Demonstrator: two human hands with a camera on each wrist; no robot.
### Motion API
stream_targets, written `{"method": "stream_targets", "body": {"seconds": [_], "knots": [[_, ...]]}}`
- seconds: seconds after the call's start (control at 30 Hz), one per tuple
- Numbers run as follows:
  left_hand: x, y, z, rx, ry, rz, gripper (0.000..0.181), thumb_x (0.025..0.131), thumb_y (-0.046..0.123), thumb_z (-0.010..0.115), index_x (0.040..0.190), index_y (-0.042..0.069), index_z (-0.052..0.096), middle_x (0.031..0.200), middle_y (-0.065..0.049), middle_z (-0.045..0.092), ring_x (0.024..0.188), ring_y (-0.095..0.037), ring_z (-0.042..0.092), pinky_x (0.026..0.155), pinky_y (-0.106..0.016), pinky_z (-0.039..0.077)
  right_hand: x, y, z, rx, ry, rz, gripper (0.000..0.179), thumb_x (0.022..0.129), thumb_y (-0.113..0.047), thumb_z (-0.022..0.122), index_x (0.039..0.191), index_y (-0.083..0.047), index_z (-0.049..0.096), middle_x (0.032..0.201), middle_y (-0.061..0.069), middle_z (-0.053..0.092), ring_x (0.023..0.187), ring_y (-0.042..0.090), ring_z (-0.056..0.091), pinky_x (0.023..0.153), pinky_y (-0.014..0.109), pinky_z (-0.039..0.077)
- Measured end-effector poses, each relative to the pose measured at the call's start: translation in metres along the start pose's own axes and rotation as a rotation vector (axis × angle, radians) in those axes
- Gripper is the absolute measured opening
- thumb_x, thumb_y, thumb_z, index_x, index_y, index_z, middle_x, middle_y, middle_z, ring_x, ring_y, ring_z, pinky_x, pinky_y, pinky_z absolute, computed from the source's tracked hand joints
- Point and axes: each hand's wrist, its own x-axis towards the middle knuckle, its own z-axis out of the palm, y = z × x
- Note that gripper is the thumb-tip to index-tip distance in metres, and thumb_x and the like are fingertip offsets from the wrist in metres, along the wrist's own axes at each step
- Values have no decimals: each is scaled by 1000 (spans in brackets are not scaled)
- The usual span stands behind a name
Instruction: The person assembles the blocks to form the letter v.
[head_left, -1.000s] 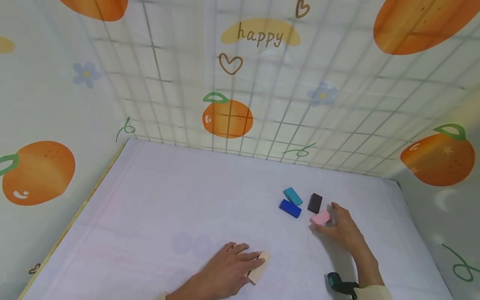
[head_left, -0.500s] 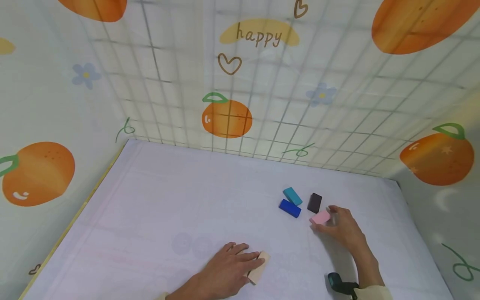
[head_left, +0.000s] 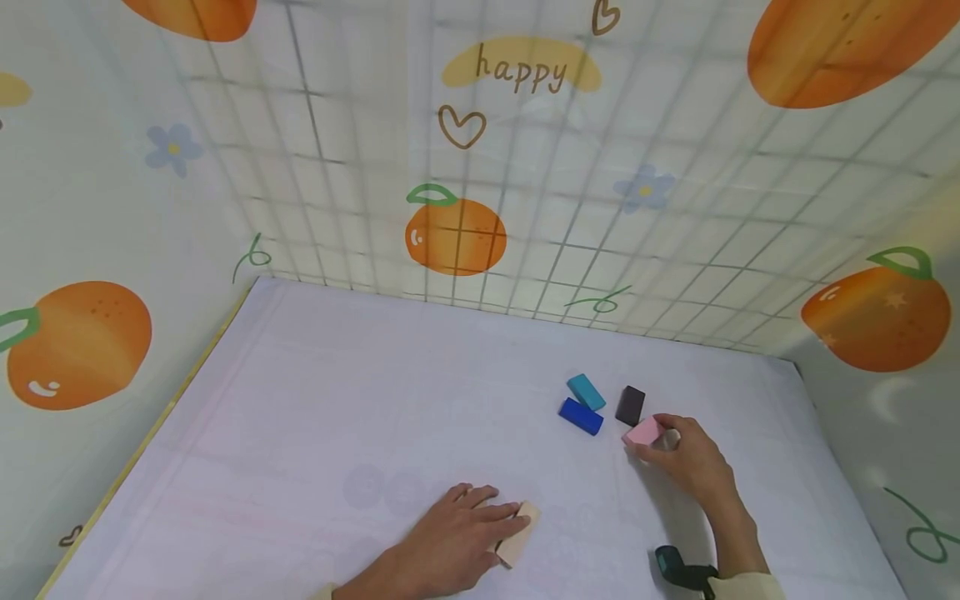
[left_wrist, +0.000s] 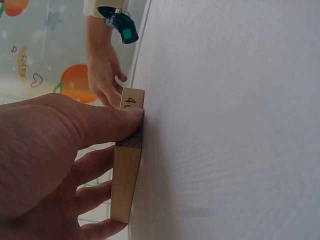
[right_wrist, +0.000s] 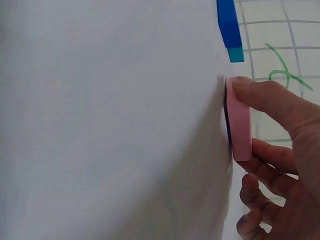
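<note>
Right hand [head_left: 693, 462] has tightened its grip, pinching the pink block [head_left: 642, 432], apparently securing it; left hand [head_left: 453, 546] pinches a wooden block [head_left: 517, 540].

This is a small tabletop booth, its white-covered tabletop [head_left: 337, 375] bounded by a back panel [head_left: 367, 208], a left panel [head_left: 67, 208] and a right panel [head_left: 892, 425] that rise around the far edge and both sides; whether it stands in a home, an office or a workshop cannot be told. The panels carry a cheerful print: a leafed orange [head_left: 456, 237] and several like it, pale blue flowers [head_left: 645, 190], brown outlined hearts, green squiggles and the word "happy" [head_left: 521, 71] on a yellow patch, with grid lines crossing the back.
</note>
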Motion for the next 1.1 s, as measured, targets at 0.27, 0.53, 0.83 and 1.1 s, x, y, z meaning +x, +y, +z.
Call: {"method": "stream_targets", "body": {"seconds": [0.27, 0.53, 0.83, 1.1], "knots": [[-1, 0, 1, 12, 20, 14, 57, 95, 37, 71, 148, 29, 53, 147, 11, 54, 135, -16, 47, 105, -41, 43, -2, 0, 0, 12, 14, -8, 87, 86, -47, 78, 145, 6, 43, 145, 37, 39, 129, 56, 41, 96, 74, 37], [-1, 0, -1, 8, 37, 22, 56, 95, 35, 72, 147, 28, 54, 147, 10, 55, 135, -17, 48, 105, -40, 42, -8, -3, -2, 12, 52, -34, 82, 85, -46, 79, 142, 4, 47, 139, 33, 46, 109, 45, 53, 79, 56, 51], [-1, -1, 1, 15, 44, 23, 55, 95, 35, 71, 147, 27, 55, 147, 9, 55, 135, -17, 49, 105, -40, 42, -15, -9, -3, 7, 54, -41, 86, 83, -51, 79, 142, 3, 48, 138, 31, 48, 104, 40, 52, 73, 48, 49], [-1, -1, 2, 8, 52, 27, 55, 95, 35, 72, 147, 27, 55, 146, 9, 55, 135, -17, 49, 105, -40, 42, -24, -19, -4, -26, 48, -81, 85, 84, -55, 76, 143, 0, 49, 138, 29, 50, 104, 39, 54, 72, 48, 49]]}}
